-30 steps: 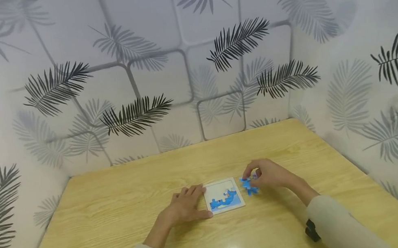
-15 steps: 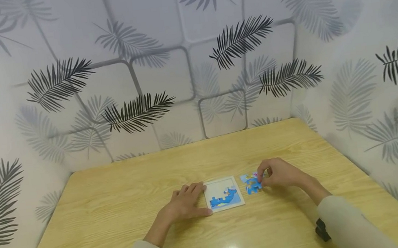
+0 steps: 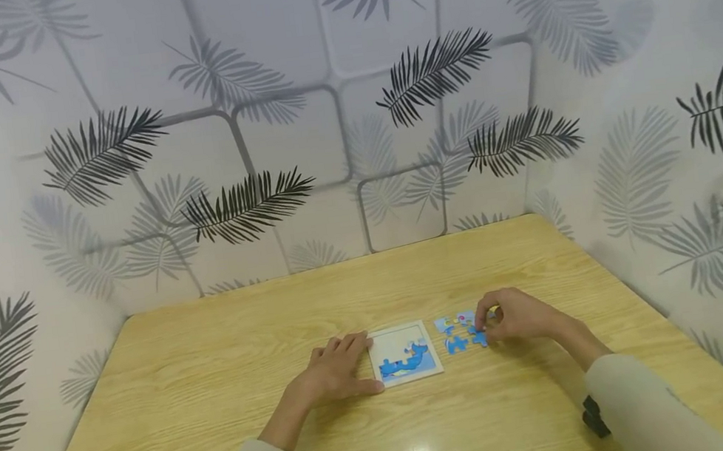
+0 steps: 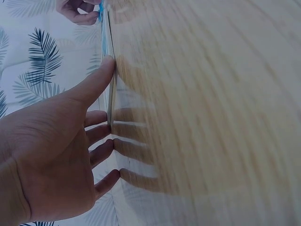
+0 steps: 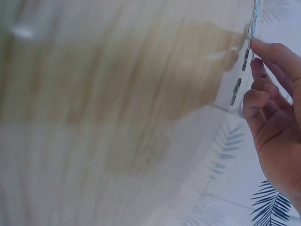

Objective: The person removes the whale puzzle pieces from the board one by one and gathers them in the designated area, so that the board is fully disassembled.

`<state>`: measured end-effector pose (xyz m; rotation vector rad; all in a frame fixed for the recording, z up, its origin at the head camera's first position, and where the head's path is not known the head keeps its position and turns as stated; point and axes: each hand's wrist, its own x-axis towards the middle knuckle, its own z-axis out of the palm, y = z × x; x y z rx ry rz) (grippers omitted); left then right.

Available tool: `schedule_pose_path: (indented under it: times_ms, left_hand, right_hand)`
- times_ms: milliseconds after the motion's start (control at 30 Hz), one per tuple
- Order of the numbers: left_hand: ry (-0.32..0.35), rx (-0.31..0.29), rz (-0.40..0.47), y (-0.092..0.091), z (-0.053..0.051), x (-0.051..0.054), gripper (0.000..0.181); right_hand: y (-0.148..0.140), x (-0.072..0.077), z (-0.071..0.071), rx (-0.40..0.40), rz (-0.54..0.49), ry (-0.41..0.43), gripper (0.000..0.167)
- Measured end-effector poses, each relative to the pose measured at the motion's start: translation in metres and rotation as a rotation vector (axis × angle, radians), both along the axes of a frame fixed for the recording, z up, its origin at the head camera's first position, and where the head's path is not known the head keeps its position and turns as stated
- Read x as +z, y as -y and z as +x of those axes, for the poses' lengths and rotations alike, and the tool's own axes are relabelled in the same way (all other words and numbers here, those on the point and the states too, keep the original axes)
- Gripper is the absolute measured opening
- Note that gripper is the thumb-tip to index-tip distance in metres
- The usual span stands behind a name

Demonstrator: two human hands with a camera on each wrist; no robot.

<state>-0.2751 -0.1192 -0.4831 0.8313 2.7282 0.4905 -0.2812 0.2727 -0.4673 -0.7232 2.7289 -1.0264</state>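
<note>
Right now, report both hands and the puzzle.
Left hand touching puzzle frame. Right hand at loose pieces, grip unclear, partly hiding them. Frame part-filled, upper left bare.

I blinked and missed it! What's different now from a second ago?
The right hand moved right, away from the puzzle frame. The loose puzzle pieces, bunched up before, now look more spread out; I can't tell if that hand grips one. The left hand stayed at the frame's left side, and the frame stayed put.
</note>
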Motion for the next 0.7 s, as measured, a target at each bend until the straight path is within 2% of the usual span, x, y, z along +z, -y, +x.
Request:
schedule_pose_path:
  times_ms: [200, 467, 700]
  left_hand:
    - [0.013, 0.003, 0.006, 0.0002, -0.0009, -0.0004, 0.088]
    - [0.014, -0.004, 0.008, 0.0003, -0.001, -0.0029, 0.089]
    - [0.008, -0.005, -0.008, -0.0015, 0.0041, 0.0057, 0.087]
  right_hand:
    - [-0.0004, -0.0017, 0.0002, -0.007, 0.001, 0.055, 0.019]
    - [0.0, -0.0024, 0.0008, -0.008, 0.033, 0.063, 0.019]
    - [0.0006, -0.0013, -0.0012, -0.012, 0.031, 0.072, 0.018]
